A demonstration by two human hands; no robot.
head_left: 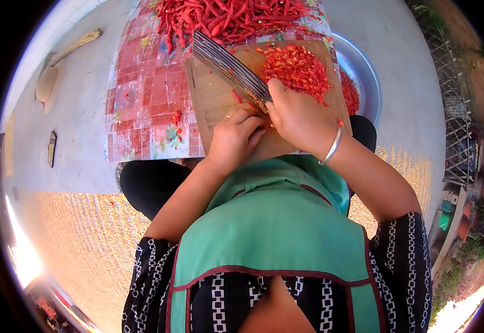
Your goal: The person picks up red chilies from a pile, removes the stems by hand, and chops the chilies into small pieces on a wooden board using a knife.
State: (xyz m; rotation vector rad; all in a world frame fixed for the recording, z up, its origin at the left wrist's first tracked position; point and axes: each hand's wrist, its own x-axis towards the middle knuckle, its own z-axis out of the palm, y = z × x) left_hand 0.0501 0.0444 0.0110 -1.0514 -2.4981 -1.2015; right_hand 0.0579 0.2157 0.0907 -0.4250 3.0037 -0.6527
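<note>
My right hand grips the handle end of a broad, dark-bladed knife, whose blade slants up to the left over a wooden chopping board. My left hand rests on the board's near part, its fingers curled in close to the blade. What lies under those fingers is hidden; a small piece of red chili lies just beyond them. To the right of the blade, chopped red chilies form a heap on the board.
Whole red chilies are piled on the far side of the table, on a red-and-white checked cloth. A metal basin with red pieces stands right of the table. On the floor to the left lie a broom and a small dark object.
</note>
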